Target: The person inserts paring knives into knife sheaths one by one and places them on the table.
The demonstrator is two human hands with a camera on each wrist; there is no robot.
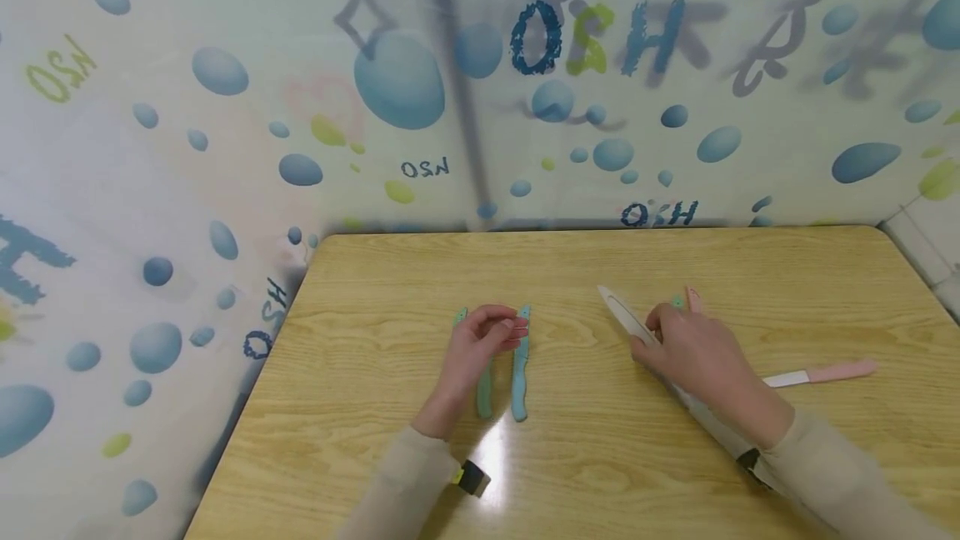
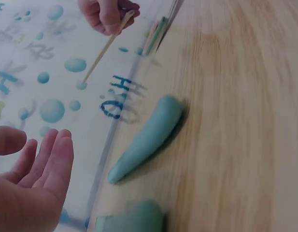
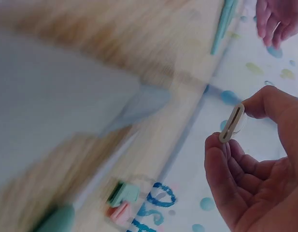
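My right hand (image 1: 697,352) pinches a slim beige knife sheath (image 1: 624,311) between thumb and fingers, its pointed end aimed away to the left. In the right wrist view the slotted end of that sheath (image 3: 232,123) shows between the fingertips. Beneath the right wrist runs a long pale grey piece (image 1: 705,419), large and blurred in the right wrist view. My left hand (image 1: 483,344), fingers loosely bent and holding nothing, hovers above a green knife (image 1: 484,394) and a light blue knife (image 1: 519,390), which lie side by side on the table.
Right of the right hand lies a pink-handled knife (image 1: 840,371) with a white blade. Just beyond that hand show a pink sheath (image 1: 693,298) and a small green end (image 1: 678,302). The wooden table (image 1: 390,273) meets a patterned curtain (image 1: 555,148) at its back edge.
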